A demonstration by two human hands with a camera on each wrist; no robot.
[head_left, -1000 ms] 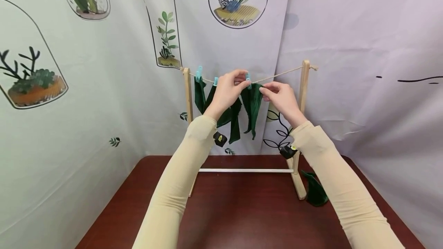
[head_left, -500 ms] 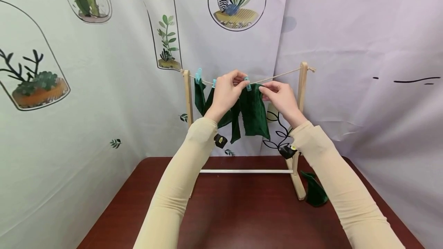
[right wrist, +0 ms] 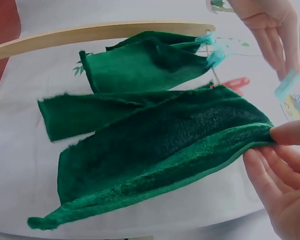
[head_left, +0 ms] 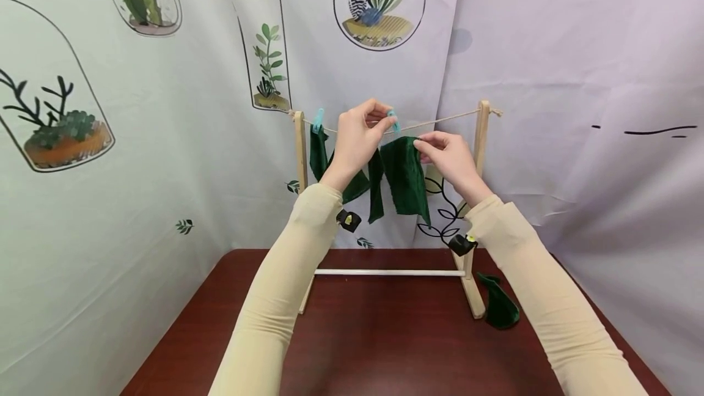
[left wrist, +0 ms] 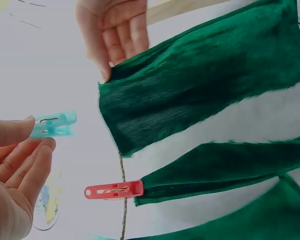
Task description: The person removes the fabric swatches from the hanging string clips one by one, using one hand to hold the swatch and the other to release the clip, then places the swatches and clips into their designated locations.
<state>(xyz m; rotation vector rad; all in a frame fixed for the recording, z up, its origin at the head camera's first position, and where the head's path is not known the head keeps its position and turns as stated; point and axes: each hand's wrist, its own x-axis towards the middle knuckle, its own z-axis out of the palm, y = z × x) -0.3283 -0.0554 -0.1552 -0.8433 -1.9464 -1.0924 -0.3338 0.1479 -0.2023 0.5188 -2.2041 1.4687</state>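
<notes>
My left hand pinches a light blue clothespin between thumb and fingers. The clothespin is apart from the cloth, just above its top edge. With thumb and fingertips, my right hand grips the upper right corner of a green velvety cloth, which hangs spread out in front of the rope line. To its left, a red clothespin clips another green strip to the rope. Farther left, a blue clothespin fastens more green cloth; my left hand partly hides these.
The rope runs between two wooden posts, left and right, joined low down by a white rod. Another green cloth lies on the dark red table by the right foot. A printed curtain hangs behind.
The green cloth, folded narrow at first, has spread out wide. My left hand has lifted the blue clothespin up, off the cloth's top edge. My right hand stays on the corner.
</notes>
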